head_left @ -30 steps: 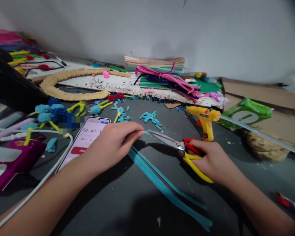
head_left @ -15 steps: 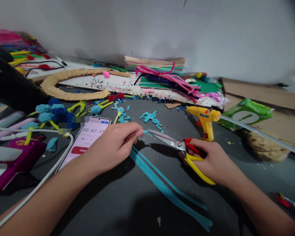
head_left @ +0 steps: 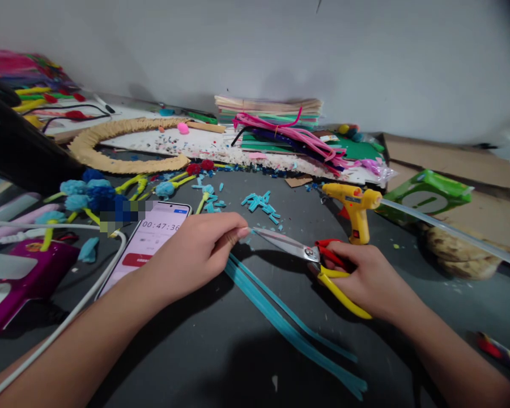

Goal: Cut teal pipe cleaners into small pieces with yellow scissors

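My left hand (head_left: 202,243) is closed in a pinch, with the tiny end of a light blue pipe cleaner (head_left: 251,232) showing at its fingertips. Wrapped round the red and yellow handles of a pair of scissors (head_left: 289,246) is my right hand (head_left: 363,277). The scissors' blades look closed or nearly so, their tip right at that blue end. Long light blue pipe cleaners (head_left: 280,311) lie from beneath my left hand toward the lower right; their far ends are hidden. Short cut blue pieces (head_left: 261,205) are scattered beyond my hands.
A phone (head_left: 153,232) with a running timer lies by my left forearm. Blue pom-pom flowers (head_left: 97,192) and a purple box (head_left: 29,283) are at left. On the right are a yellow glue gun (head_left: 355,209) and a green packet (head_left: 429,195). Pink pipe cleaners (head_left: 289,133) lie behind.
The scissors' tip has shifted slightly left, closer to my left fingertips. Less of the blue end sticks out from the pinch. My left hand has barely moved.
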The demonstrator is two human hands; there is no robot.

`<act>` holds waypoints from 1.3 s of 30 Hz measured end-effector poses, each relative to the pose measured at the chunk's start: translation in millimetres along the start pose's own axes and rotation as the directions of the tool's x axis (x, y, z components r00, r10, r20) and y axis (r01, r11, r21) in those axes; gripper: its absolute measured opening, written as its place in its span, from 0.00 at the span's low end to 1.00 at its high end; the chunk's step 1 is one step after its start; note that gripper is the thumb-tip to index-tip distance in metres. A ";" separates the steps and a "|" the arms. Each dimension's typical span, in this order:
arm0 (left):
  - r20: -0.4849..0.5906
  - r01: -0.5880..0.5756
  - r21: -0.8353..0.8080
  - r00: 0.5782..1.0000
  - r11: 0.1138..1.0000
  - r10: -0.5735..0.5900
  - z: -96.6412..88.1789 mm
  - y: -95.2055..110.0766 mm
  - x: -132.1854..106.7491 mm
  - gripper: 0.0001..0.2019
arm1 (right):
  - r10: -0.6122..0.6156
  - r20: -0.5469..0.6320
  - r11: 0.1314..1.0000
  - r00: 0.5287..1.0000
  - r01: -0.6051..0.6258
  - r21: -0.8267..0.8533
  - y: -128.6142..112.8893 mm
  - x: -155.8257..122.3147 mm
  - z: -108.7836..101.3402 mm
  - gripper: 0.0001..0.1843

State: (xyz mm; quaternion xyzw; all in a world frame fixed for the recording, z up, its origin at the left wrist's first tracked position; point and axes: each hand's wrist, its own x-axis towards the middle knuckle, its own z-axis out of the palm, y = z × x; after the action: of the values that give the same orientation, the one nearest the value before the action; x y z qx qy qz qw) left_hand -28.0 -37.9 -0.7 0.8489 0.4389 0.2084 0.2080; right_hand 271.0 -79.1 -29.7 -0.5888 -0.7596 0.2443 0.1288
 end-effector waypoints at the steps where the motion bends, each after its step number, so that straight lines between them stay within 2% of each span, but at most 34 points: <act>1: -0.002 0.000 0.001 1.000 1.000 0.000 0.0 -0.1 -0.1 0.12 | 0.003 -0.002 1.000 1.000 -0.003 -0.009 0.3 0.2 0.1 0.04; 11: -0.016 0.001 -0.002 1.000 1.000 -0.001 -0.2 -0.6 -0.2 0.13 | 0.055 -0.006 0.998 0.998 -0.055 0.019 -6.1 0.7 -3.3 0.07; 16: -0.029 -0.003 0.008 1.000 1.000 0.003 -0.1 0.1 0.1 0.13 | 0.033 0.006 0.999 0.999 -0.033 0.001 -2.8 1.0 -1.4 0.02; 20: -0.034 -0.008 0.007 0.999 1.000 0.008 0.3 -0.4 0.2 0.13 | 0.032 0.003 0.999 1.000 -0.031 -0.013 -1.6 1.4 0.0 0.02; 30: -0.046 -0.014 0.005 0.999 1.000 0.014 1.0 -2.4 -0.5 0.12 | 0.065 0.014 0.998 0.998 -0.065 0.015 -4.9 0.3 -4.9 0.08; 39: -0.049 -0.009 -0.006 0.999 1.000 0.009 0.9 -1.9 -0.9 0.13 | 0.020 0.011 1.000 1.000 -0.020 -0.015 -3.0 0.9 -3.1 0.03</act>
State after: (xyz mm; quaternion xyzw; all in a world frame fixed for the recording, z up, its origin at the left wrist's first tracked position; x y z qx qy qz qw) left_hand -29.2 -37.8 -2.6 0.8449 0.4395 0.2313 0.1988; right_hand 269.8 -78.1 -25.5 -0.5961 -0.7561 0.2432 0.1179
